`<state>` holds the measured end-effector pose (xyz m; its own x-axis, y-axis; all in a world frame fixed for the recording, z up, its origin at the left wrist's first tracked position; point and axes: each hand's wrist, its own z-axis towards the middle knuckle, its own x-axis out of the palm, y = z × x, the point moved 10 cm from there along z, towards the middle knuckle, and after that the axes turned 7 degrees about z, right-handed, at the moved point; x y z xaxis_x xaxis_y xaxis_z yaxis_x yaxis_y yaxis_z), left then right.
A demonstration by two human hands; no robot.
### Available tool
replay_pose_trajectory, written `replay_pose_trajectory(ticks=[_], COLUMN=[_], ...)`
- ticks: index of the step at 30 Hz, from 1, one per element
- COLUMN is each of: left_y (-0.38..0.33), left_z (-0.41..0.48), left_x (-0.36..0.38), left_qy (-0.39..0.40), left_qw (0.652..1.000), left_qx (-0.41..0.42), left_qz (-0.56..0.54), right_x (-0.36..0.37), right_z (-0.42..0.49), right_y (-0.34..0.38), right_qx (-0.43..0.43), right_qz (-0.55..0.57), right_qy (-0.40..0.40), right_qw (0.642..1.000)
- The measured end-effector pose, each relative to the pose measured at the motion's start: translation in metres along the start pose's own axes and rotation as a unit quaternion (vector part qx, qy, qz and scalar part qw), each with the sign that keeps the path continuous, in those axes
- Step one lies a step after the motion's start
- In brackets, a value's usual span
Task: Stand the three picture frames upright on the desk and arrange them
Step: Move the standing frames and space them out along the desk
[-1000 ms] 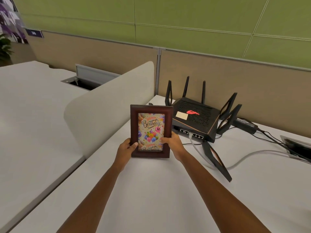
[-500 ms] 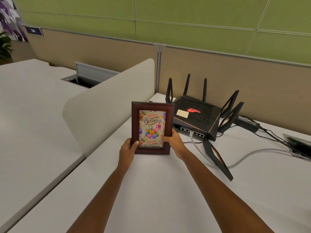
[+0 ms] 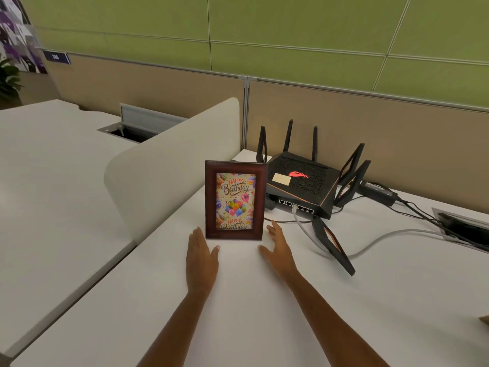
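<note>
A dark wooden picture frame (image 3: 235, 199) with a "Happy Birthday" balloon card stands upright on the white desk (image 3: 264, 300), facing me. My left hand (image 3: 201, 256) lies open just in front of the frame's lower left corner, fingers apart, holding nothing. Beside the lower right corner my right hand (image 3: 277, 249) is open too and apart from the frame. Only this one frame is in view.
A black router (image 3: 301, 185) with several antennas sits right behind the frame, its cables (image 3: 383, 239) trailing right toward a cable hatch (image 3: 463, 229). A curved beige divider (image 3: 172, 165) stands to the left, a partition wall (image 3: 370, 133) behind. A brown corner (image 3: 484, 319) shows at the right edge.
Both hands have let go of the frame and drawn back toward me; the frame now stands on its own on the desk.
</note>
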<state>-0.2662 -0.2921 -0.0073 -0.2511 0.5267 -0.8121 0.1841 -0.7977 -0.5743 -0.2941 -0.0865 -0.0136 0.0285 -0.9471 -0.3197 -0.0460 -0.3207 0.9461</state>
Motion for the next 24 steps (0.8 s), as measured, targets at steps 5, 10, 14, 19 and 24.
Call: replay_pose_trajectory(ticks=[5,10,14,19,24], left_y=[-0.010,-0.014,-0.024,-0.051,-0.090], left_z=[-0.023,-0.047,-0.065,-0.096,-0.132], left_x=[0.008,0.018,0.021,0.035,0.057], left_qy=[0.020,0.045,0.046,0.070,0.100], left_qw=[0.988,0.971,0.968,0.971,0.976], left_qx=[0.041,0.065,0.067,0.070,0.090], left_qz=[0.147,0.227,0.237,0.216,0.169], right_x=[-0.001,-0.002,-0.008,-0.022,-0.054], right_z=[-0.028,-0.053,-0.073,-0.104,-0.132], right_y=[-0.008,-0.012,-0.013,-0.025,-0.037], right_qx=[-0.022,-0.036,-0.064,-0.058,-0.037], right_qz=[-0.159,-0.264,-0.305,-0.288,-0.278], right_qy=[-0.035,-0.040,-0.027,-0.002,0.007], right_qw=[0.986,0.963,0.950,0.956,0.960])
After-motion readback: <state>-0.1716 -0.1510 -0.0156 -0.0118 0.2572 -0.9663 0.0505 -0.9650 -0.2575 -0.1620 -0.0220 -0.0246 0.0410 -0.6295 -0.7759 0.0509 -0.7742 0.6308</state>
